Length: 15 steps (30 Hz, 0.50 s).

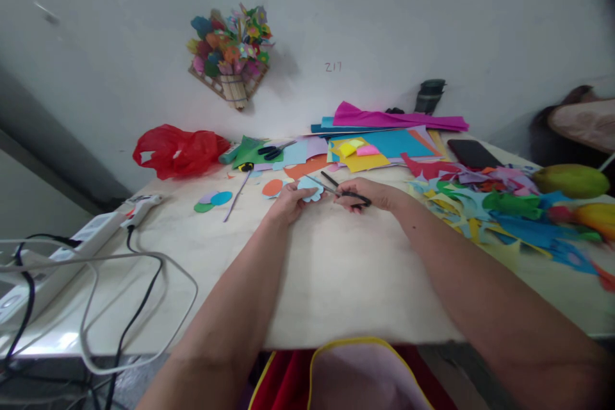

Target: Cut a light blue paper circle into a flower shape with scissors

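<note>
Between the thumb and fingers of my left hand [289,200] is a light blue paper cutout [311,190] with a scalloped edge. My right hand [358,193] grips black-handled scissors [354,196], their blades parted and pointing left. One blade reaches to the cutout; whether it touches the paper I cannot tell. An orange paper circle [272,188] lies just left of my left hand. Farther left are a blue paper circle [221,198], a green one [204,207] and a purple one partly covered. A thin purple paper strip [237,197] lies between these and the orange circle.
Coloured paper sheets [398,143] and a second pair of scissors [273,152] lie at the back. Paper scraps [509,205], a dark phone [473,154] and a green mango-like fruit [571,180] are at right. A red plastic bag [177,152], power strip [67,256] and cables occupy the left.
</note>
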Each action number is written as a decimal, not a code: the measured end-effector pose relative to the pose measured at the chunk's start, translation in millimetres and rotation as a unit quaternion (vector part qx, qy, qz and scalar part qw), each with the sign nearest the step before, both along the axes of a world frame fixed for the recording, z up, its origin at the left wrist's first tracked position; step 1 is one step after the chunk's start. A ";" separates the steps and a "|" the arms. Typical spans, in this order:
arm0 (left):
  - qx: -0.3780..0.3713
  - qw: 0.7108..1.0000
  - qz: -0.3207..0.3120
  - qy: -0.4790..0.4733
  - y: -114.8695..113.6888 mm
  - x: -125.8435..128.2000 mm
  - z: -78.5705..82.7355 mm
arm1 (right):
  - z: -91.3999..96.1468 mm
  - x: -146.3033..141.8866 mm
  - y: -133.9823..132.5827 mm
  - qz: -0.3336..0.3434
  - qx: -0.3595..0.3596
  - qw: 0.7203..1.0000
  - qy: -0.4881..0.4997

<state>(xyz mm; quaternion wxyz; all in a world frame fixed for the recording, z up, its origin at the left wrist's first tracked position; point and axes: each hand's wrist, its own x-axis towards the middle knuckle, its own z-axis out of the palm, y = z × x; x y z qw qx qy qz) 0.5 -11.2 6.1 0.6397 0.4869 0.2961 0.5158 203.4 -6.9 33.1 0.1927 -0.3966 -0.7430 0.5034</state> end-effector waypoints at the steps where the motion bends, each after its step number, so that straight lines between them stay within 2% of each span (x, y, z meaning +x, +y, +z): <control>1: -0.002 1.000 0.003 0.000 -0.4 0.3 0.5 | 0.1 0.0 -0.1 0.000 0.000 1.000 0.000; 15: 0.007 1.000 -0.005 0.005 2.3 -1.3 -2.3 | -2.1 -0.2 1.7 0.002 -0.001 1.000 0.004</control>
